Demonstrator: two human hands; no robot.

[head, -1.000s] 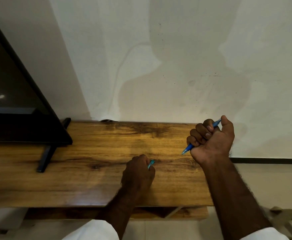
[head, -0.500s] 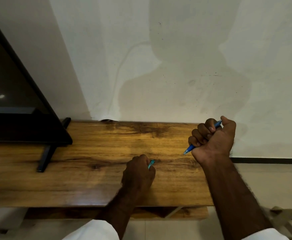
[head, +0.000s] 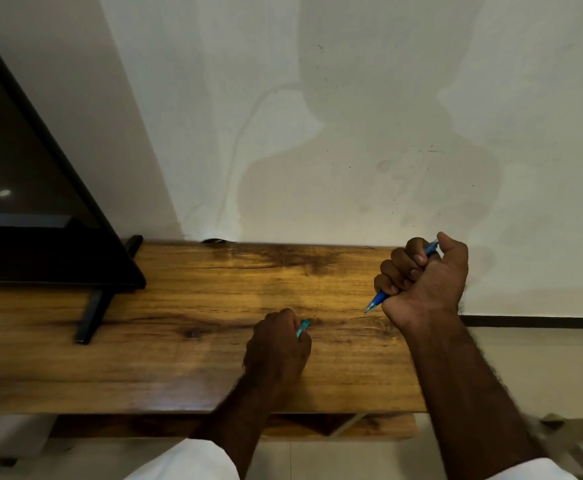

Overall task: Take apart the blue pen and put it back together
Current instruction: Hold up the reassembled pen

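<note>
A wooden table stands against a stained white wall, where the right hand fists its fingers around the blue pen, the left hand pinching a teal piece.

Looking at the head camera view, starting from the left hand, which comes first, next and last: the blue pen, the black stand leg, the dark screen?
1. The blue pen, just to the right of the left hand, gripped in the right hand.
2. The black stand leg, farther off to the left on the wooden table.
3. The dark screen, farthest, up at the far left.
</note>
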